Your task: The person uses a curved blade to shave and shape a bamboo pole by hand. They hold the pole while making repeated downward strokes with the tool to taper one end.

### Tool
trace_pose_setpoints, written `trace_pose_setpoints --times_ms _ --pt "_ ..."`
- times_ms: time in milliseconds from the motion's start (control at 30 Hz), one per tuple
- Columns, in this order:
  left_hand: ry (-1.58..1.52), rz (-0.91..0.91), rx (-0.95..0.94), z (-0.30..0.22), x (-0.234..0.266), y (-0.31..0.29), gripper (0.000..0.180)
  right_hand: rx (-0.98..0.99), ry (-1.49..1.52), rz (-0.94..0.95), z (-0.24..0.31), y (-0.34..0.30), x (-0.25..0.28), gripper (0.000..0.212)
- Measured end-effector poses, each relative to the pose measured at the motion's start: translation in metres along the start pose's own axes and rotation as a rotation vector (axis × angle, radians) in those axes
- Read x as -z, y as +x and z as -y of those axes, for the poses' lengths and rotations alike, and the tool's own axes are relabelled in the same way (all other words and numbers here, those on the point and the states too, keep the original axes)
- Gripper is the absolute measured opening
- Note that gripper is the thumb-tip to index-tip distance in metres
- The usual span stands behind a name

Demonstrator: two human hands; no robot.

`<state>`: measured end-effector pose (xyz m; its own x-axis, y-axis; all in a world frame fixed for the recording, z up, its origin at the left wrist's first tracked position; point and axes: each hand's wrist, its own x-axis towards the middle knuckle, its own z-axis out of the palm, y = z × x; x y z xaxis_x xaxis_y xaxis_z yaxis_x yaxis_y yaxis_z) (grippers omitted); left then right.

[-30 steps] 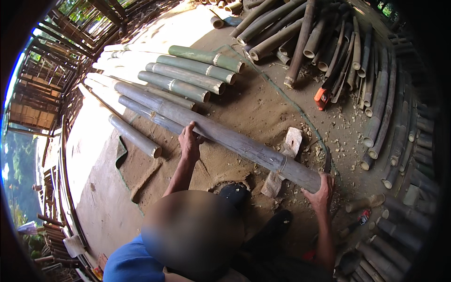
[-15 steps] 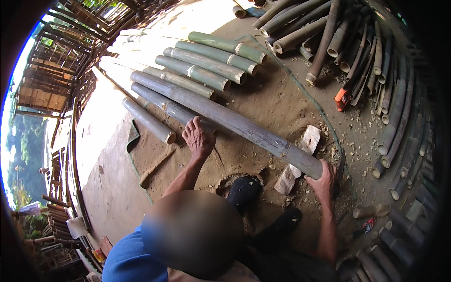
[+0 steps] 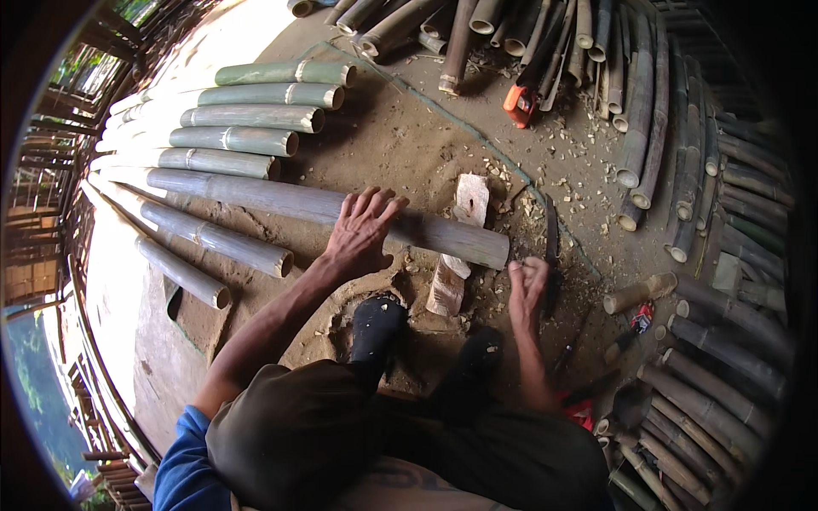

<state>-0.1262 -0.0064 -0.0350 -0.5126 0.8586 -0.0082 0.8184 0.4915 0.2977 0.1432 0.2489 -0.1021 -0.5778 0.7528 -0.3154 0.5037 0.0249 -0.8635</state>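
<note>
A long grey-green bamboo pole (image 3: pixel 281 198) lies with its near right end across a pale, hewn wooden block (image 3: pixel 471 203). My left hand (image 3: pixel 362 232) grips the pole from above, fingers bent over it and thumb on the near side. Just off the pole's cut end is my right hand (image 3: pixel 528 283), its fingers curled closed; what they hold, if anything, is hidden. A dark, narrow blade (image 3: pixel 551 232) lies beside that hand, on the ground among wood chips. Two shorter bamboo poles (image 3: pixel 256 249) (image 3: pixel 192 277) rest to the left of my left hand.
Several green bamboo poles (image 3: pixel 281 95) lie side by side at the far left. Bamboo stacks (image 3: pixel 665 128) fill the far and right sides. An orange-handled tool (image 3: pixel 518 106) sits beside the far stack. My dark-shod foot (image 3: pixel 379 328) is close below the block.
My left hand has gone from the end of a shorter pole onto the long pole. My right hand has come off the long pole's end and curled closed. The view has shifted.
</note>
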Motion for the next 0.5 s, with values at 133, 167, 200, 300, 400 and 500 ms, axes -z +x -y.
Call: trace_pose_setpoints --times_ms 133,167,200,300,400,500 --pt "0.086 -0.058 -0.069 0.015 -0.044 0.019 0.045 -0.032 -0.403 0.299 0.011 -0.065 -0.062 0.101" --pt "0.064 -0.087 -0.125 0.011 -0.048 0.028 0.033 0.165 -0.471 0.191 -0.016 -0.069 -0.077 0.106" --pt "0.048 -0.114 -0.174 0.008 -0.05 0.035 0.022 0.363 -0.537 0.09 -0.043 -0.071 -0.091 0.11" --pt "0.043 0.046 -0.142 0.028 -0.039 0.028 0.028 0.288 -0.584 0.178 -0.017 -0.072 -0.106 0.115" --pt "-0.015 0.145 -0.123 0.037 -0.014 0.028 0.028 0.235 -0.53 0.234 -0.03 -0.074 -0.093 0.11" --pt "-0.078 0.147 -0.093 0.04 -0.003 0.014 0.024 0.158 -0.536 0.295 -0.018 -0.095 -0.083 0.099"
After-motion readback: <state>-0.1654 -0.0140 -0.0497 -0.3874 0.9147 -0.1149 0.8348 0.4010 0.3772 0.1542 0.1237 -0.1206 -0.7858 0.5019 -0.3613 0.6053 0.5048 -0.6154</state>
